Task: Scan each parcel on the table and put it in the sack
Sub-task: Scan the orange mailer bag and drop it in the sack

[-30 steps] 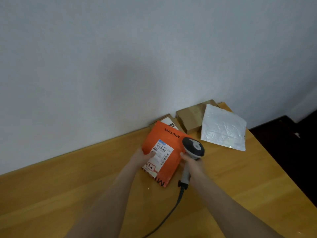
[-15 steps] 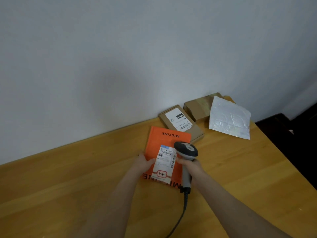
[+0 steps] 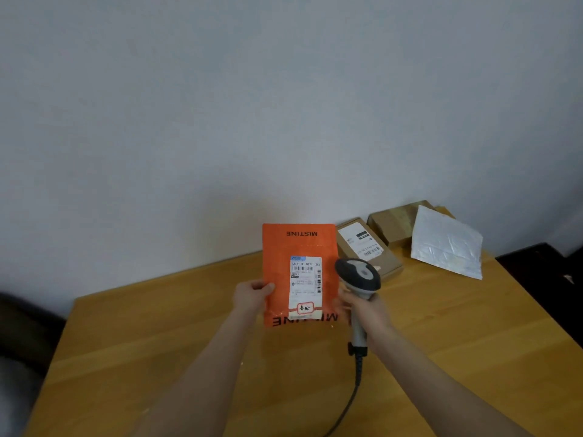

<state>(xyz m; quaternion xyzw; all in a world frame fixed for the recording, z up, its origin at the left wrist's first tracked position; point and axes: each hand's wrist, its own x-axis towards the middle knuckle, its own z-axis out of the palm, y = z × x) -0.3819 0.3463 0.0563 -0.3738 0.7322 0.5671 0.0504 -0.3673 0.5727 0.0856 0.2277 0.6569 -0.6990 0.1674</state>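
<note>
Left hand (image 3: 252,294): thumb and fingers pinch the orange parcel (image 3: 299,244) at its 9 o'clock edge, upright over the table (image 3: 157,342). Right hand (image 3: 367,310): fingers wrapped round the scanner (image 3: 358,274) handle, at the parcel's 3 o'clock. Cardboard boxes (image 3: 372,250) and white mailer (image 3: 446,244) at 2 o'clock.
</note>
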